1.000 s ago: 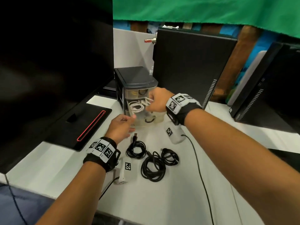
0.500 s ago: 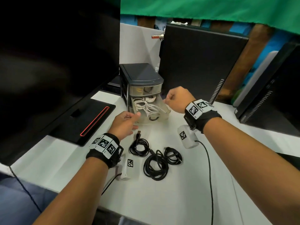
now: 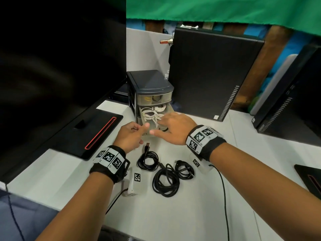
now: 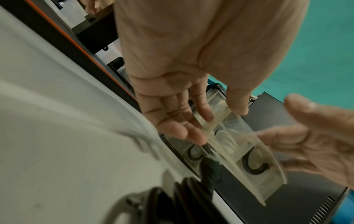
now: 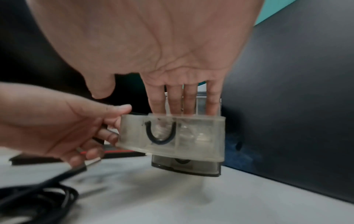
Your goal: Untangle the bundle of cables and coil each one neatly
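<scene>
My left hand [image 3: 129, 135] pinches the open drawer's [image 5: 170, 134] corner; my right hand's [image 3: 173, 126] fingers [image 5: 173, 100], straight, reach over the white cables [image 3: 153, 113] inside. I should steady the drawer and lift them cleanly; black cables [image 3: 165, 177] lie coiled on the worktop [image 3: 182, 214]

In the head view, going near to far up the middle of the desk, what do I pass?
Black cable coils → left hand and right hand at the open drawer → white cables inside it → drawer unit's dark lid.

Even overhead light lit the desk [image 3: 173, 214] brightly, edges bowed by the wide lens, while both wrist views were motion-blurred.
</scene>
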{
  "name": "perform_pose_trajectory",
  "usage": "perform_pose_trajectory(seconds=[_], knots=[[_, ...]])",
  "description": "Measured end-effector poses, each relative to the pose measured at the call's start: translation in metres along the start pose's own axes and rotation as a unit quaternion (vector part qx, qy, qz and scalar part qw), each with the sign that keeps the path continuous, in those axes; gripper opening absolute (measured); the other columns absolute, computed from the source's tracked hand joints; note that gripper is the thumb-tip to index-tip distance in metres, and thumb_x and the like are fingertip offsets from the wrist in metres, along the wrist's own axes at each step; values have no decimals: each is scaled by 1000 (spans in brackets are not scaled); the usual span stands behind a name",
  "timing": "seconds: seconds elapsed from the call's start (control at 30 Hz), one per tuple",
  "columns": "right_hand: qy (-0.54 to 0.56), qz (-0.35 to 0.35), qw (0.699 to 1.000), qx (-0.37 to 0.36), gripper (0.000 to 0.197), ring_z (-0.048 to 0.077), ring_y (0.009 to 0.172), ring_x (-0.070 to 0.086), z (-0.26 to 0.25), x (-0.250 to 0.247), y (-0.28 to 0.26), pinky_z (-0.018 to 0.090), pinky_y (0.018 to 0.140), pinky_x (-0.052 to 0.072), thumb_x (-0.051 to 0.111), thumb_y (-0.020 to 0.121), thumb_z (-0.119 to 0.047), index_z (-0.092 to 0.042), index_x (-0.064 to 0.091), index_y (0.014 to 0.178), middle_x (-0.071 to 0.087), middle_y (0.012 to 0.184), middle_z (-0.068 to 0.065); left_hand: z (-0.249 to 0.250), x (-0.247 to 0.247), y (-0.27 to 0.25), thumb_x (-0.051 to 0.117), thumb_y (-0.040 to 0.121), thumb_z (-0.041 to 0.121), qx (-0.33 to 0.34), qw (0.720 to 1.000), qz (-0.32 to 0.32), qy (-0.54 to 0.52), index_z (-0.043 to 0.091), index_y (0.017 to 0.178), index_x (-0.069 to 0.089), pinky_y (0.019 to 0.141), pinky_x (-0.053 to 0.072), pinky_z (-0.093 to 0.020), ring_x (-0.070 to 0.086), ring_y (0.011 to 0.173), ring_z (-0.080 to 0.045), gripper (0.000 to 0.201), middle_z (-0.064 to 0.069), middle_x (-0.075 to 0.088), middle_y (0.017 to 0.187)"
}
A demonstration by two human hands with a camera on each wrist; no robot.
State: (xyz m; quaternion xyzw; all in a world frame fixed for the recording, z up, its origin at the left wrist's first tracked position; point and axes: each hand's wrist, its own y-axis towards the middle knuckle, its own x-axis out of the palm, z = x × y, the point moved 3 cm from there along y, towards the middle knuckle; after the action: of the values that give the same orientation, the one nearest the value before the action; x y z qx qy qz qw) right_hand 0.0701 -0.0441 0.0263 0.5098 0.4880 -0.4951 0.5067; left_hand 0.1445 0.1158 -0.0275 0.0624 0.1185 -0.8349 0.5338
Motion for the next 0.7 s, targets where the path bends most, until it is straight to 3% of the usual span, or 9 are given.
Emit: perform_pose_trajectory(seconds=[0.1, 0.2, 0.3, 0.37, 0.43, 0.5, 0.57, 0.63, 0.7], knots=[[-79, 19, 996, 25, 107, 21, 95, 64, 9, 6, 11, 43, 87, 48, -8, 78, -86, -20, 74, 102, 71, 95, 2, 1, -3, 3, 75, 85, 46, 21, 999, 26, 4, 6, 88, 64, 52, 48, -23, 61, 60, -15, 41, -2, 64, 74], [-87, 25, 996, 19, 92, 23, 87, 65, 10, 6, 13, 41, 88, 46, -1, 87, -79, -22, 68, 110, 72, 85, 1, 3, -2, 6, 76, 85, 42, 36, 998, 41, 13, 8, 80, 61, 52, 51, -27, 62, 54, -15, 38, -6, 65, 70], [-54, 29, 998, 12, 73, 31, 96, 65, 9, 8, 9, 42, 94, 44, 19, 95, -71, -19, 41, 142, 74, 92, 8, 7, 7, 5, 71, 92, 33, 35, 999, 4, -19, 1, 79, 60, 52, 54, -28, 65, 50, -19, 36, -11, 66, 65], [-20, 27, 999, 15, 72, 31, 100, 64, 12, 12, 9, 44, 97, 43, 23, 96, -71, -17, 43, 140, 73, 96, 8, 9, 14, 5, 67, 95, 30, 24, 998, -36, -37, -7, 84, 64, 62, 60, -30, 73, 65, -25, 39, -13, 72, 73], [0, 17, 1000, 15, 78, 29, 105, 64, 15, 13, 11, 45, 98, 44, 17, 94, -76, -17, 52, 133, 72, 105, 6, 11, 14, 5, 65, 96, 28, 19, 997, -59, -50, -7, 88, 70, 69, 60, -27, 75, 79, -22, 36, -14, 76, 84], [16, 7, 1000, 21, 81, 26, 125, 55, 18, 11, 15, 46, 105, 42, 17, 93, -76, -18, 52, 138, 64, 130, 6, 11, 11, 7, 63, 97, 26, 15, 996, -72, -56, -1, 98, 73, 71, 59, -23, 75, 86, -15, 28, -11, 77, 95], [30, 0, 999, 30, 72, 24, 144, 34, 20, 5, 19, 48, 112, 33, 29, 96, -69, -20, 47, 145, 46, 151, 6, 10, 8, 7, 62, 98, 29, 15, 996, -75, -41, 10, 105, 74, 73, 57, -24, 73, 94, -13, 23, -1, 76, 103], [54, 23, 998, 35, 66, 22, 152, 16, 23, -1, 22, 49, 117, 26, 42, 96, -63, -22, 43, 148, 32, 160, 6, 12, 10, 7, 58, 100, 34, 19, 996, -87, -31, 22, 115, 72, 73, 55, -26, 73, 94, -14, 24, 8, 72, 114], [96, 62, 992, 48, 62, 21, 152, 14, 27, -5, 24, 47, 118, 28, 51, 95, -57, -21, 46, 146, 33, 159, 5, 15, 15, 10, 54, 101, 36, 19, 994, -104, -35, 28, 131, 63, 71, 55, -27, 74, 91, -17, 32, 12, 66, 126]])
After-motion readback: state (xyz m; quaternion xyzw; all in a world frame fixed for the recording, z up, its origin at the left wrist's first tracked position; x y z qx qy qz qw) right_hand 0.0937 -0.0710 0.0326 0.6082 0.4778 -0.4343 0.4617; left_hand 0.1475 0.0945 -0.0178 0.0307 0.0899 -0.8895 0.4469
